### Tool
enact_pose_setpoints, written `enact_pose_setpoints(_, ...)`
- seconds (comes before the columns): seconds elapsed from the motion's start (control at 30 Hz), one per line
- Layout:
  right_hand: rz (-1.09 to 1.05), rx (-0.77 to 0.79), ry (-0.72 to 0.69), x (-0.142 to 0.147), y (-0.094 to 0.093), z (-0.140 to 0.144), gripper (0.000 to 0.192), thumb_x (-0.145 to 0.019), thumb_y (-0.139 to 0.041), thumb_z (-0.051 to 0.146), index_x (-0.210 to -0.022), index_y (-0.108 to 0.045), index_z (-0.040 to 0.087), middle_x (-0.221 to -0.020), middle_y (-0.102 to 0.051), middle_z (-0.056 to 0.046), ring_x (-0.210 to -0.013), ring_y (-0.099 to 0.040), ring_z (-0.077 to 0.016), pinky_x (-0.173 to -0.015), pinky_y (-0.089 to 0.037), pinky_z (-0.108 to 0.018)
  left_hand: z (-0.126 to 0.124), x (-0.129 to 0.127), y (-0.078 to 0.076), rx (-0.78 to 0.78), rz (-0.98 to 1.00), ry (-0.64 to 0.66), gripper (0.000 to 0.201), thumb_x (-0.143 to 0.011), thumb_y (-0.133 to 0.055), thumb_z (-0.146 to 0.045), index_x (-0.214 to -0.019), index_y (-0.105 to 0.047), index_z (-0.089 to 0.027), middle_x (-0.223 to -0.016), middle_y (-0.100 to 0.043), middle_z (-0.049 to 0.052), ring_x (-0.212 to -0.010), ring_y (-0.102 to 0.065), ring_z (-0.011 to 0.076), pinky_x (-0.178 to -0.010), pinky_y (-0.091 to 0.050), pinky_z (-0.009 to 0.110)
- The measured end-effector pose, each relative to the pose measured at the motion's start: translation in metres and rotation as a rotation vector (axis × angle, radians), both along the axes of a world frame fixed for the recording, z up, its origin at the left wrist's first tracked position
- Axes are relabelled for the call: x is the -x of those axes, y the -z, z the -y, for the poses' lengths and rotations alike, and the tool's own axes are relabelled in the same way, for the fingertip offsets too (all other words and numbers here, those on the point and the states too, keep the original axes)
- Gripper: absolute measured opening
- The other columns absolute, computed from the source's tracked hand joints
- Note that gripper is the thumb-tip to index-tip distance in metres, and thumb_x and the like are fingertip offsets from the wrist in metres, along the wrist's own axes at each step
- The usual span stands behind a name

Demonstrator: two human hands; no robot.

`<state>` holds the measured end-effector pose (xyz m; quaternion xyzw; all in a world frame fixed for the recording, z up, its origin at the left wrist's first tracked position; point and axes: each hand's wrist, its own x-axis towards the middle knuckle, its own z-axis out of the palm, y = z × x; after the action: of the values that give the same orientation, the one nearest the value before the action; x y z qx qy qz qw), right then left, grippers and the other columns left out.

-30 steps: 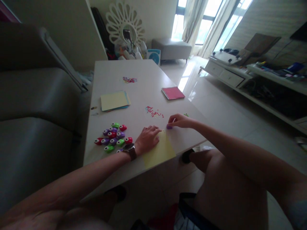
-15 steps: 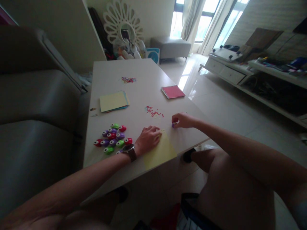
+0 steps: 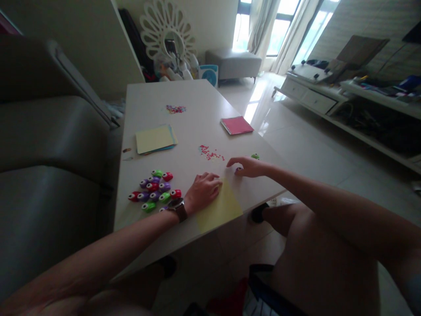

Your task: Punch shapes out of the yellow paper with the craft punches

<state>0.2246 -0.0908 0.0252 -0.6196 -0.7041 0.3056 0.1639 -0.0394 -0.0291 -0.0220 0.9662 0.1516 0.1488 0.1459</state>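
Note:
My left hand (image 3: 204,189), with a watch on its wrist, lies on the upper left part of a yellow paper sheet (image 3: 225,206) at the table's near edge. Its fingers are stretched out and slightly bent. To the right of the sheet, my right hand (image 3: 246,166) is open, index finger reaching left. A small purple craft punch (image 3: 239,169) stands under its palm near the thumb, partly hidden. Just behind that hand is a green craft punch (image 3: 255,156). Several red, green and purple punches (image 3: 154,195) are grouped left of my left hand.
Red and pale paper bits (image 3: 211,153) lie beyond my hands, with another multicoloured pile (image 3: 175,109) farther back. A stack of coloured paper (image 3: 156,139) is at the left, a pink spiral notebook (image 3: 237,125) at the right edge. A sofa (image 3: 49,175) flanks the white table (image 3: 184,92).
My right hand has let go of the purple punch, its fingers opening and extending left. The green punch behind it has come into view. My left hand stays on the sheet.

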Motion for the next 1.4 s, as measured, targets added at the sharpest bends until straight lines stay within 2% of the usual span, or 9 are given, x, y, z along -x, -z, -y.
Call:
enact_pose_setpoints(0.1,0.053,-0.096,0.066,-0.002,-0.002,-0.001,0.051,-0.075,-0.067,0.01,-0.126,-0.065,0.021,-0.125,-0.068,-0.009,-0.113,-0.062,-0.0252,-0.1,-0.046,-0.038,0.0,0.0,-0.001,-0.024,-0.003,0.007,0.023,-0.095,-0.057,-0.021,-0.113,-0.071,-0.025,-0.131,-0.065,0.006,-0.117,-0.057,0.0241,-0.099,-0.043,0.043)
enact_pose_setpoints(0.17,0.087,-0.104,0.088,-0.006,-0.003,-0.001,0.046,-0.075,-0.069,0.012,-0.121,-0.067,0.019,-0.121,-0.069,-0.01,-0.111,-0.062,-0.0256,-0.098,-0.047,-0.038,0.001,0.001,-0.002,-0.054,-0.002,0.012,0.023,-0.096,-0.056,-0.022,-0.113,-0.071,-0.025,-0.127,-0.066,0.007,-0.116,-0.057,0.0244,-0.098,-0.043,0.044)
enact_pose_setpoints(0.47,0.321,0.027,0.027,-0.009,-0.005,0.001,0.023,-0.072,-0.072,0.012,-0.094,-0.07,0.016,-0.085,-0.068,-0.004,-0.073,-0.057,-0.0163,-0.068,-0.042,-0.027,0.01,0.001,-0.008,-0.3,-0.064,0.057,0.018,-0.095,-0.058,-0.023,-0.108,-0.07,-0.019,-0.101,-0.071,0.008,-0.102,-0.06,0.0269,-0.086,-0.042,0.045)
enact_pose_setpoints(0.67,0.102,-0.098,0.061,0.003,-0.007,0.002,0.03,-0.07,-0.068,0.005,-0.096,-0.063,0.017,-0.087,-0.069,-0.003,-0.076,-0.061,-0.0146,-0.067,-0.044,-0.025,0.01,0.002,-0.017,-0.316,-0.085,0.093,0.009,-0.093,-0.06,-0.021,-0.094,-0.068,-0.017,-0.093,-0.072,0.008,-0.097,-0.062,0.0263,-0.089,-0.043,0.045)
enact_pose_setpoints(0.87,-0.089,-0.207,-0.007,0.021,-0.014,0.004,0.036,-0.07,-0.068,0.004,-0.103,-0.061,0.017,-0.086,-0.067,-0.001,-0.075,-0.061,-0.0133,-0.068,-0.05,-0.025,0.005,0.003,-0.025,-0.146,-0.038,0.065,0.008,-0.09,-0.061,-0.015,-0.093,-0.067,-0.018,-0.093,-0.072,0.007,-0.097,-0.064,0.0264,-0.088,-0.05,0.045)
enact_pose_setpoints(1.0,-0.169,-0.244,-0.054,0.039,-0.025,0.008,0.031,-0.076,-0.071,0.013,-0.104,-0.06,0.017,-0.085,-0.068,-0.001,-0.074,-0.06,-0.0128,-0.071,-0.051,-0.027,-0.004,0.001,-0.034,0.191,0.247,-0.067,0.026,-0.088,-0.068,-0.015,-0.113,-0.06,-0.017,-0.106,-0.065,0.008,-0.091,-0.066,0.0201,-0.079,-0.058,0.038)
enact_pose_setpoints(1.17,-0.303,-0.28,-0.053,0.057,-0.035,0.014,0.019,-0.081,-0.073,0.022,-0.092,-0.058,0.019,-0.083,-0.067,-0.001,-0.074,-0.059,-0.0121,-0.07,-0.051,-0.027,-0.007,-0.001,-0.05,0.555,0.434,0.023,0.037,-0.086,-0.074,-0.022,-0.12,-0.06,-0.02,-0.117,-0.06,0.007,-0.095,-0.07,0.0164,-0.074,-0.064,0.028)
enact_pose_setpoints(1.3,-0.45,-0.212,-0.002,0.058,-0.029,0.014,0.026,-0.082,-0.076,0.031,-0.092,-0.056,0.02,-0.085,-0.069,-0.002,-0.079,-0.065,-0.0144,-0.072,-0.055,-0.029,-0.008,-0.002,-0.055,0.633,0.437,0.052,0.022,-0.09,-0.07,-0.023,-0.112,-0.066,-0.019,-0.109,-0.065,0.006,-0.093,-0.071,0.0159,-0.079,-0.064,0.029)
enact_pose_setpoints(1.4,-0.459,-0.166,0.046,0.048,-0.024,0.011,0.033,-0.08,-0.078,0.039,-0.097,-0.057,0.02,-0.086,-0.069,-0.003,-0.084,-0.068,-0.0179,-0.075,-0.057,-0.033,-0.022,0.001,-0.054,0.576,0.369,0.08,0.023,-0.087,-0.069,-0.021,-0.111,-0.071,-0.019,-0.106,-0.065,0.006,-0.091,-0.071,0.0153,-0.083,-0.063,0.03)
